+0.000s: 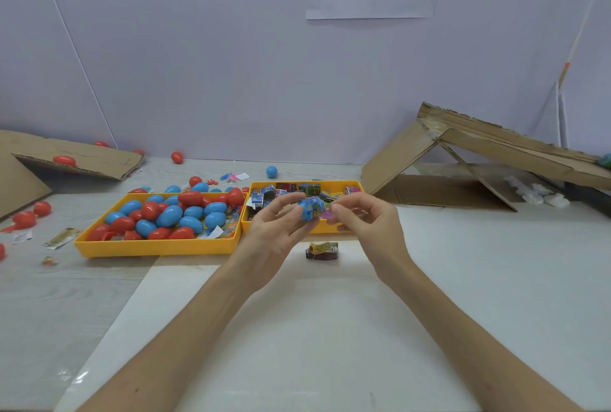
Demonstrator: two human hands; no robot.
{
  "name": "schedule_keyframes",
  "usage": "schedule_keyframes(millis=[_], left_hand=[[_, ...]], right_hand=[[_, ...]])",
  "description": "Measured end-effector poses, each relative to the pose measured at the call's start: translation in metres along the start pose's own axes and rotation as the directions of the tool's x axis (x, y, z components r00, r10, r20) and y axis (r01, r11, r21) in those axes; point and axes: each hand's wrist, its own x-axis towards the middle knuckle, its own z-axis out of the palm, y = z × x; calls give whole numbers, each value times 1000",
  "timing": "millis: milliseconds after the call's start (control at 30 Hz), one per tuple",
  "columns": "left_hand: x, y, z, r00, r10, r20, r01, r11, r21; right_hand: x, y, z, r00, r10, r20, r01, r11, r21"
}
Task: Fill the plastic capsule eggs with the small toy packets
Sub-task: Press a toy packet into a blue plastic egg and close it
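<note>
Judging by the packets [307, 188] heaping the right tray [330, 182] and the eggs [172, 215] in the left tray [155, 246], most filling is remaining, while the left hand [281, 223], raised over the table, is gripping a blue egg [310, 208] and the right hand [363, 220] is pinching a packet [325, 213] against it.

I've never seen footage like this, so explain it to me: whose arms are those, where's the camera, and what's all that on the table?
No machine here: these are one person's bare arms, filmed by a wide-angle camera worn on their head, looking down. The left hand grips a small blue egg with printed wrapping at it; the right hand pinches at its side. Behind sit two yellow trays: the left tray holds red and blue capsule eggs, the right tray small toy packets. One loose packet lies on the white table, and cardboard pieces sit at both sides.
</note>
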Motion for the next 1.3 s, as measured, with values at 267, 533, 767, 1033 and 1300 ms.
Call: schedule_keyframes(millis=[267,533,767,1033,1300], left_hand=[[2,-1,-2,999,32,-15,-32,999,29],[-1,0,1,1000,13,5,-14,998,64],[-2,0,2,1000,13,19,-14,996,85],[-6,-1,5,998,0,55,-7,992,126],[-4,-2,4,996,5,92,-20,986,168]], right_hand=[[-3,0,3,999,-24,35,26,998,-49],[-2,-2,4,997,8,78,-2,997,-73],[-4,-2,5,992,-6,125,29,983,-181],[-5,-1,7,991,-72,117,102,956,-276],[-6,-2,9,979,-170,115,200,915,-349]])
